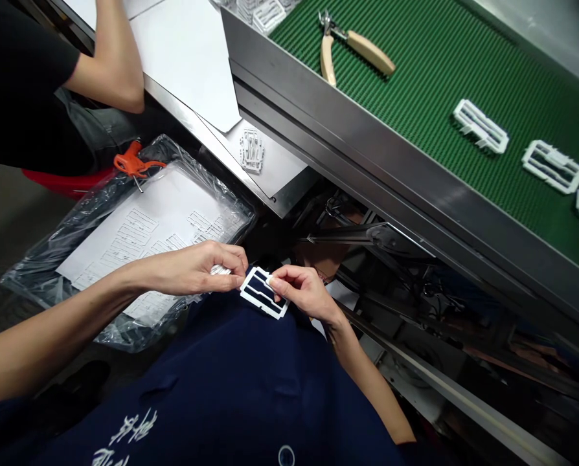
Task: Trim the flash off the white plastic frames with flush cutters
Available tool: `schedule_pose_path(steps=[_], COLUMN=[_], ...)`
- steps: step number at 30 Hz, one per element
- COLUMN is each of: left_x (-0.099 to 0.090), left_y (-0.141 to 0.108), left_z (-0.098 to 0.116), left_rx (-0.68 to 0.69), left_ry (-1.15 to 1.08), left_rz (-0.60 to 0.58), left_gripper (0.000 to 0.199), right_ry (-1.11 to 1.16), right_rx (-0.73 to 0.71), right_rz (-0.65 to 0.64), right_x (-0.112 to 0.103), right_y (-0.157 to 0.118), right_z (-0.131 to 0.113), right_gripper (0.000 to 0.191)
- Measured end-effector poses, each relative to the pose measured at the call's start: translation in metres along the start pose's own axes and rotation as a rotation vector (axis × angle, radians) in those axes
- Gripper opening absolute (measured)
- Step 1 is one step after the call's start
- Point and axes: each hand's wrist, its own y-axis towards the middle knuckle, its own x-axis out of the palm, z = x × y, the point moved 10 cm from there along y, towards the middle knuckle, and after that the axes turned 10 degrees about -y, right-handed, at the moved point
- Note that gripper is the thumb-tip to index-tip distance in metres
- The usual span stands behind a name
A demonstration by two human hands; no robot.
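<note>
A white plastic frame (256, 299) with slots is between my hands, above my dark blue clothing. My right hand (303, 291) pinches its right side between thumb and fingers. My left hand (212, 268) is closed, its fingertips at the frame's upper left corner. Small white plastic bits (219, 269) show inside the curled left fingers; their exact shape is hidden. Left of my hands, several thin white plastic pieces lie in rows on a white sheet (92, 255) in a plastic-lined tray.
On the green conveyor belt (416, 77) lie wooden-handled pliers (367, 52) and several white frames (481, 127). A stack of white parts (252, 152) sits on the metal table's corner. Orange-handled cutters (134, 162) rest at the tray's edge. A co-worker's bare arm (112, 68) leans at upper left.
</note>
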Motion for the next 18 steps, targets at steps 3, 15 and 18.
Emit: schedule_pose_path(steps=[3,15,18], left_x=[-0.001,-0.014,-0.004], left_y=[0.0,-0.004,-0.006], left_z=[0.0,-0.007,-0.006], left_rx=[0.017,0.002,-0.027], left_ry=[-0.014,-0.032,0.006], left_rz=[0.047,0.17,0.094], left_gripper=[0.018,0.021,0.017], right_ry=[-0.009,0.079,0.081], right_rx=[-0.004,-0.013,-0.011], right_rz=[0.011,-0.01,-0.01], right_x=[-0.001,0.002,0.001], right_y=[0.0,0.001,0.002], right_z=[-0.001,0.005,0.005], right_gripper=[0.026,0.028,0.028])
